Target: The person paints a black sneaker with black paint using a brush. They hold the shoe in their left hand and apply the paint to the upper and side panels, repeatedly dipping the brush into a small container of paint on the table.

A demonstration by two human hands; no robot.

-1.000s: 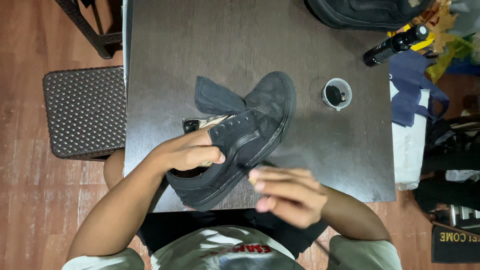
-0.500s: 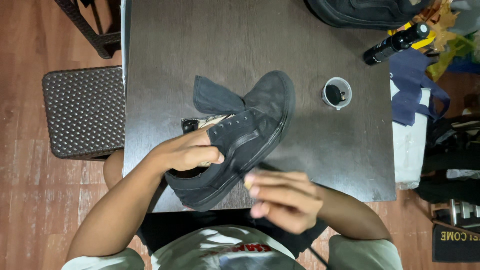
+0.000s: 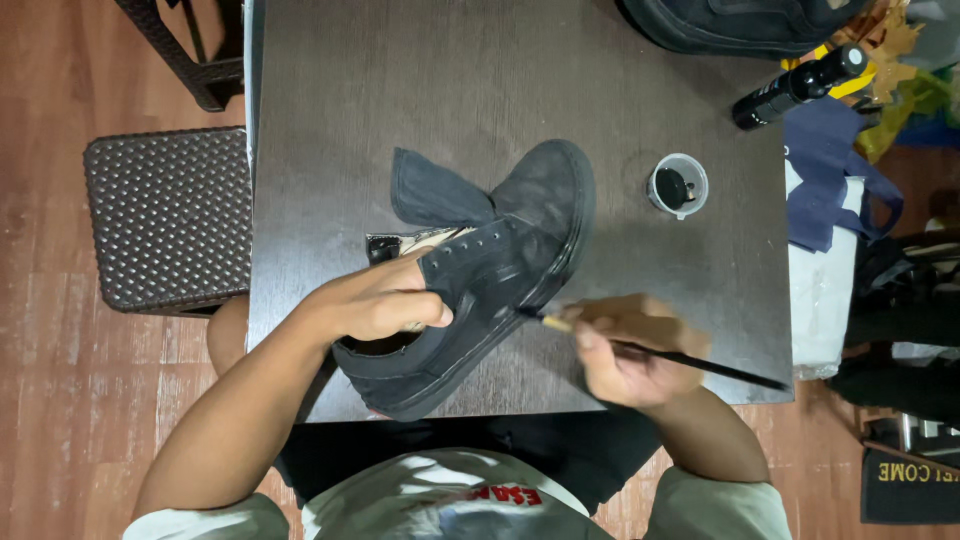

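A black lace-up shoe (image 3: 500, 260) lies tilted on the dark table (image 3: 420, 90), toe pointing away, its tongue (image 3: 430, 190) flopped out to the left. My left hand (image 3: 375, 300) grips the shoe at its opening and side. My right hand (image 3: 630, 350) holds a thin paintbrush (image 3: 680, 357) with a long dark handle; the brush tip touches the shoe's right side near the sole. A small clear cup of black liquid (image 3: 677, 185) stands to the right of the toe.
A woven brown stool (image 3: 165, 220) stands left of the table. Another black shoe (image 3: 740, 25) sits at the far edge. A black bottle (image 3: 795, 85), a blue cloth (image 3: 830, 170) and bags crowd the right side.
My right hand has shifted right and turned, so the paintbrush now shows with its tip against the shoe's side. My left hand and the shoe have stayed put.
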